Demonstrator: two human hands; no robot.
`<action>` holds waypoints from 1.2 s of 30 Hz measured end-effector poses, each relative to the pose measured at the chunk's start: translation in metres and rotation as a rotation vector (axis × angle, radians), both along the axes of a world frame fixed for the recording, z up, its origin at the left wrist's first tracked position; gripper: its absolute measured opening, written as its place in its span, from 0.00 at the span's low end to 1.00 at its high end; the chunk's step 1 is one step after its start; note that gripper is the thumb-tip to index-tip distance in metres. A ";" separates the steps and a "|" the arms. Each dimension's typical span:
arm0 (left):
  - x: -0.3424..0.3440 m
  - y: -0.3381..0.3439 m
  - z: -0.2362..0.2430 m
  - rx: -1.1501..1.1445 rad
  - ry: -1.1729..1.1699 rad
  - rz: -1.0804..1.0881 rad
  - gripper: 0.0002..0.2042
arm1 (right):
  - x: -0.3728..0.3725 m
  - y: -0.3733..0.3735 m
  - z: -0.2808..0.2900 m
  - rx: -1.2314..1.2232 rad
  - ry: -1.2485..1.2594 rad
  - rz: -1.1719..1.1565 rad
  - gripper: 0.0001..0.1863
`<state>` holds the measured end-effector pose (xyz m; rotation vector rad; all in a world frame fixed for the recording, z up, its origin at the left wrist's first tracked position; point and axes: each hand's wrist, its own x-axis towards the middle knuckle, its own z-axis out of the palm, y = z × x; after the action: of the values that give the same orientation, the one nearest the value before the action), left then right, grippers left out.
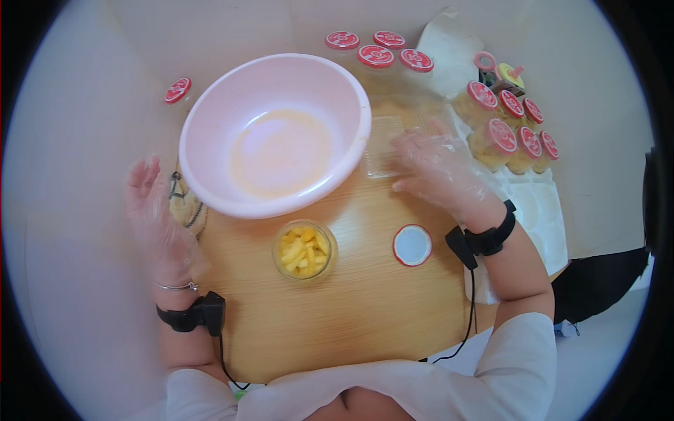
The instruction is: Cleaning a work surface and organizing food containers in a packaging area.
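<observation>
My left hand in a clear plastic glove is raised at the left, beside the pink basin, its fingers loosely extended with nothing visible in them. My right hand, also gloved, is over a clear plastic container right of the basin, fingers apart and slightly blurred; I cannot tell whether they touch it. An open glass jar of yellow fruit pieces stands on the table below the basin. A lid with red rim lies white side up to its right. The basin holds a little pale liquid.
Several red-lidded jars stand behind the basin; others sit at the right by a white moulded tray. One more is at back left. A beige bundle lies left of the basin; small pink-and-yellow items are at back right.
</observation>
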<state>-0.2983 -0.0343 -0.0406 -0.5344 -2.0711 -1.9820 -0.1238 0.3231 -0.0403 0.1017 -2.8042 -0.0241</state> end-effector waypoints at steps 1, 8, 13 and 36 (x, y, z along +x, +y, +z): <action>0.000 0.001 -0.002 0.092 -0.093 0.040 0.23 | 0.001 -0.001 0.001 -0.014 0.011 0.005 0.24; -0.011 0.007 0.000 0.271 -0.778 -0.434 0.29 | 0.021 0.000 0.025 -0.223 0.144 0.114 0.24; -0.034 0.016 -0.019 0.323 -0.876 -0.564 0.24 | 0.037 0.006 0.015 -0.207 0.368 0.115 0.22; -0.050 0.079 0.077 -0.285 0.122 -0.340 0.05 | 0.051 0.015 -0.002 -0.210 -0.153 0.156 0.15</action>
<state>-0.3485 0.0444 0.0366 -1.1005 -2.3216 -1.7636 -0.0725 0.3383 -0.0418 0.2815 -2.9210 0.3280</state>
